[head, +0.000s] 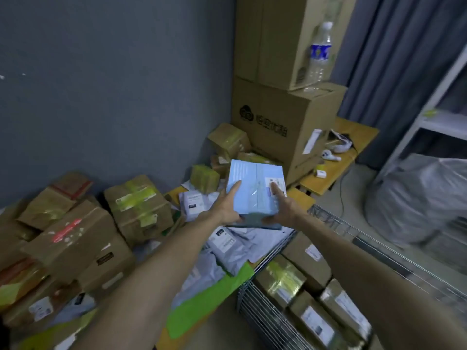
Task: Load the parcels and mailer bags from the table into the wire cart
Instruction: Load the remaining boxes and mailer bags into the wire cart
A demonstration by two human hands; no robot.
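Note:
Both my hands hold a light blue box with a white label up above the table. My left hand grips its left side, thumb on top and fingers underneath. My right hand grips its right side the same way. The box hangs over a heap of grey and white mailer bags, just left of the wire cart. Several taped brown parcels lie inside the cart. More brown cardboard parcels are piled on the table at the left.
Two large cartons are stacked in the corner with a water bottle on top. A green mailer hangs over the table's front edge. A low wooden table with small gadgets, a white shelf frame and a big grey sack stand at the right.

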